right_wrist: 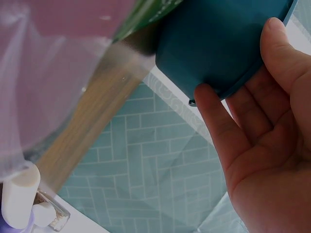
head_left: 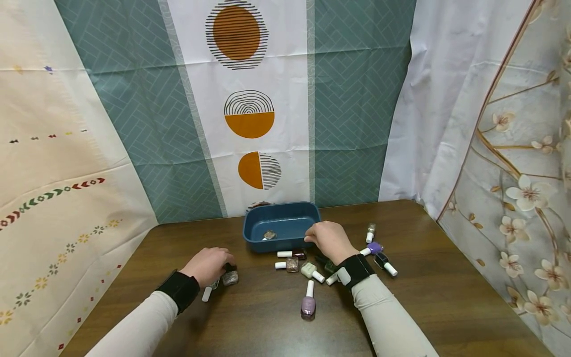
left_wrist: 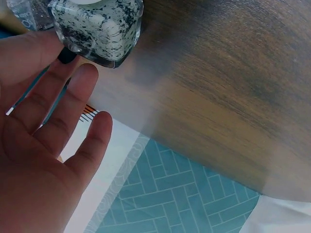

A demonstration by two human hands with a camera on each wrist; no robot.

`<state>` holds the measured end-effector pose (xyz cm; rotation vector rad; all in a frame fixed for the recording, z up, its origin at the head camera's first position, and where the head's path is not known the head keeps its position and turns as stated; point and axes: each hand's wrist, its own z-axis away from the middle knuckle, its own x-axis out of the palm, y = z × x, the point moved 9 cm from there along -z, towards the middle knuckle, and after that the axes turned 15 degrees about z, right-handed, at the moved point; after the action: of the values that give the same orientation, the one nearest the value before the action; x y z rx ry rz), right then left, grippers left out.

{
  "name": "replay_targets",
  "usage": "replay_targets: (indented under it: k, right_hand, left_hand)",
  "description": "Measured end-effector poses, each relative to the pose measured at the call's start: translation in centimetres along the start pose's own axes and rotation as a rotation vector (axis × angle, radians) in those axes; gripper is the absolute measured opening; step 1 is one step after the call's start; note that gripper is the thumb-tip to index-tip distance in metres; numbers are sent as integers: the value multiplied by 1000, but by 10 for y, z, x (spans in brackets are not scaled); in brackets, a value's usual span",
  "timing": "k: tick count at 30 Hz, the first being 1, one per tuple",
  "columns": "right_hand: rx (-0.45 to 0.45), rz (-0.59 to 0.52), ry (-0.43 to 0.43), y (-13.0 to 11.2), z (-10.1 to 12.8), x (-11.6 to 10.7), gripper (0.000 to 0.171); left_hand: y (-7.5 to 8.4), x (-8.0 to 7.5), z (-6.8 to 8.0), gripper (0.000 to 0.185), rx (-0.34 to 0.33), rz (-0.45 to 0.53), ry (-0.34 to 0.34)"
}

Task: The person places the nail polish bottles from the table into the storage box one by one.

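My left hand (head_left: 210, 267) is low over the table at left, its fingertips around the black cap of a glittery nail polish bottle (head_left: 230, 278). Beside it lies a white-capped bottle (head_left: 206, 293); in the left wrist view a speckled black-and-white bottle (left_wrist: 97, 31) partly hides my thumb and fingertips. With my right hand (head_left: 331, 240) I grip the near right corner of a blue bin (head_left: 272, 245), thumb and fingers at its rim. Inside the bin lies a glittery bottle (head_left: 269, 234).
Several bottles lie near my right hand: dark red (head_left: 299, 254), glitter (head_left: 292, 265), pale green (head_left: 309, 269), dark green (head_left: 330, 267), purple (head_left: 375, 247) and navy (head_left: 381, 260). A mauve bottle (head_left: 308, 306) lies nearer. Patterned curtains (head_left: 352, 124) stand behind the table.
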<state>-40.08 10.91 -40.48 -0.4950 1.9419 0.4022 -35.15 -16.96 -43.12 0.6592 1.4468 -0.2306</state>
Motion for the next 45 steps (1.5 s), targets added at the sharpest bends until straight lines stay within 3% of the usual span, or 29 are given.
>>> replay_targets:
  k: [9,26,37,45]
  right_hand:
    - [-1,0,-5,0,1,2,8]
    - [-14,-14,11,0,1,-1,12]
    - [-20,-8,4,-1,-2,1,19]
    - [8,-13,-15,1,-1,1,13]
  left_hand:
    - [5,2,-1,26,63,-23,29]
    - [16,3,0,22,121,-43,67]
    - [28,1,7,19,117,-85,113]
    - [41,-5,11,18,96,-64,154]
